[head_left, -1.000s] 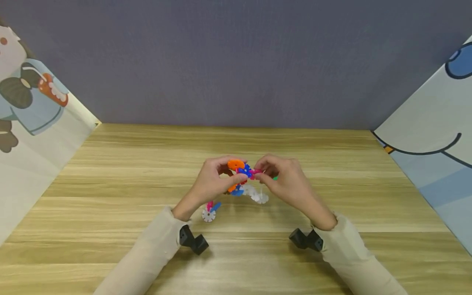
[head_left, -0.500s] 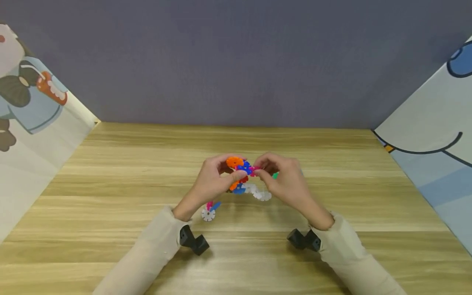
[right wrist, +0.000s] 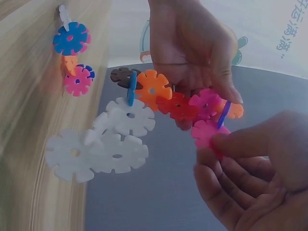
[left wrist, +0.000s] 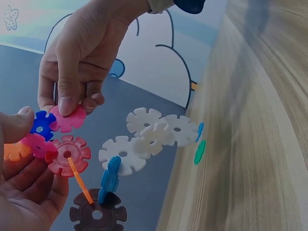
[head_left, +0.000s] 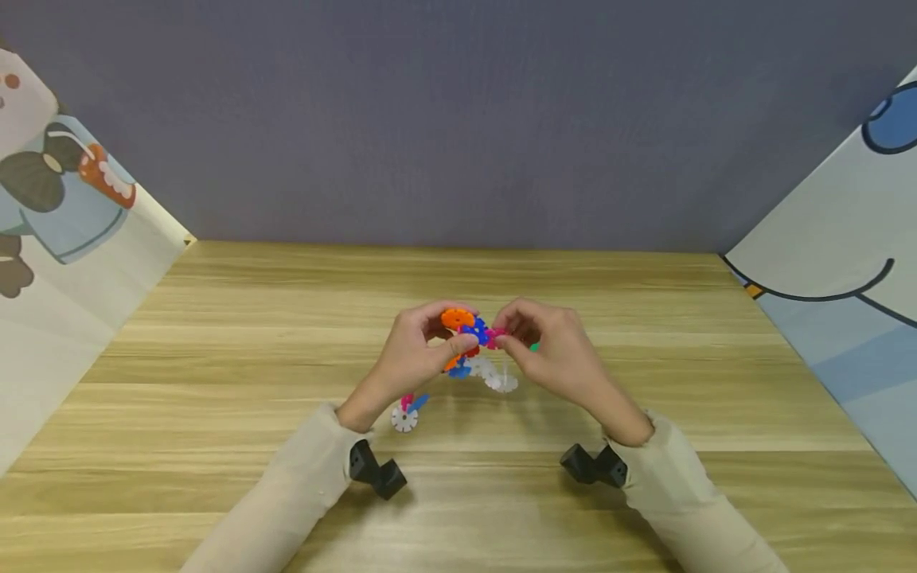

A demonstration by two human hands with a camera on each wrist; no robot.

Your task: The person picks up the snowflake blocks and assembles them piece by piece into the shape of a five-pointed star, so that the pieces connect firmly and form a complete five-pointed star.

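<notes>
My left hand (head_left: 419, 350) holds up a chain of interlocking notched plastic discs by its upper end, around the orange disc (head_left: 457, 319) and the blue disc (left wrist: 42, 125). Between thumb and fingers, my right hand (head_left: 562, 350) pinches a pink disc (left wrist: 69, 120) that meets the blue one's edge; how deep the notches sit is hard to tell. Below the left hand come a red disc (left wrist: 69, 161), another orange disc (right wrist: 153, 90), a brown disc (left wrist: 96, 216) and a blue disc (left wrist: 110, 174). Several white discs (right wrist: 130, 118) make up the dangling end.
On the wooden table (head_left: 286, 446) near my left wrist lies a small joined group with a white disc (head_left: 404, 419), pink and blue pieces. A green disc (left wrist: 199, 152) lies beyond my right hand. A grey panel (head_left: 458, 119) rises behind the table.
Both hands stay nearly in place. The pinched pink disc has tilted slightly, and the white end of the chain swung right and then back left.
</notes>
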